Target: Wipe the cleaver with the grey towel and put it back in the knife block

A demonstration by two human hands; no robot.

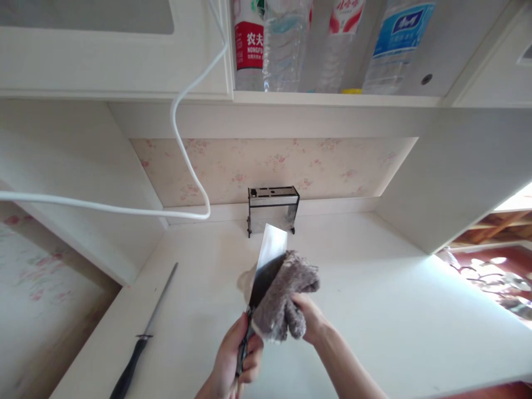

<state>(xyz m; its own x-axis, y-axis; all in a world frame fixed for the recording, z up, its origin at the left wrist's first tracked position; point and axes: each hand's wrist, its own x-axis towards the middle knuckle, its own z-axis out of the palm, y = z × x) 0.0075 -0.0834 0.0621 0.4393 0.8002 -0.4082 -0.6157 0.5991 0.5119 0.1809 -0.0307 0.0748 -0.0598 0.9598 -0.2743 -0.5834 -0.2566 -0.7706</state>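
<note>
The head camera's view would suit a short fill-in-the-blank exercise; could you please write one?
1. The left hand grips the knife by its ____.
2. The right hand holds the cloth over part of the knife's ____.
3. To the ____ of both hands lies the dark-handled rod.

Missing words: handle; blade; left.

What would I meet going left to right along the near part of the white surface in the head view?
Rod with a dark handle → left hand gripping a knife → right hand holding a fuzzy gray-brown cloth.
</note>
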